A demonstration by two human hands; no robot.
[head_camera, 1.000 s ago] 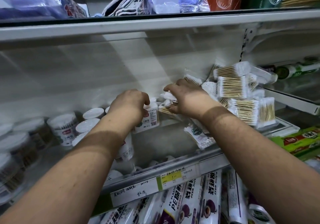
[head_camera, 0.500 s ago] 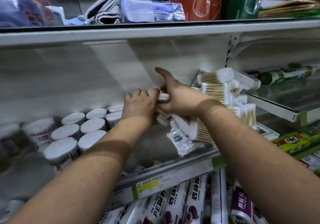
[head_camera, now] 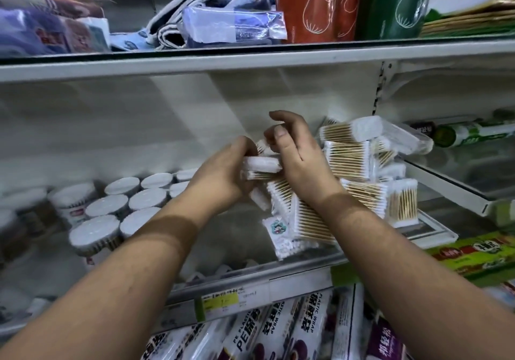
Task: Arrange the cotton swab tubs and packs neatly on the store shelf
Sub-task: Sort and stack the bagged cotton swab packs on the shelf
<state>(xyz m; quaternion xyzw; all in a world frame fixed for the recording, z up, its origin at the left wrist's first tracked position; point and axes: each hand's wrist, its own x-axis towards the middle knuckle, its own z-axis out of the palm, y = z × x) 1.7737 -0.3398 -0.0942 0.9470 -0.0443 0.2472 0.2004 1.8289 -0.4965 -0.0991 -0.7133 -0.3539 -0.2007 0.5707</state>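
Grip of the left hand (head_camera: 220,175) curled round a flat pack of swabs (head_camera: 260,167), held clear of the shelf at about 12 o'clock from the price rail; grip of the right hand (head_camera: 295,162) loosely curled beside it at 3 o'clock, thumb and forefinger arched over the pack's far end, actual pinch not clear enough to call. Step in hand, by judgement: squaring up a lifted pack before stacking it. Just below, more packs slumped (head_camera: 301,220) at 5 o'clock, tilted against one another, one small bag with a cartoon label (head_camera: 278,234) slid toward the shelf's front lip (head_camera: 278,279). Farther at 3 o'clock, a leaning pile of packs (head_camera: 351,159) against the back wall, untidy. At 9 o'clock, round tubs (head_camera: 122,206) standing upright in close rows, already orderly. Next move likely calls for laying the held pack flat and aligned on the pile, then righting the slumped ones; loose wrappers slippery, pile liable to topple if nudged.
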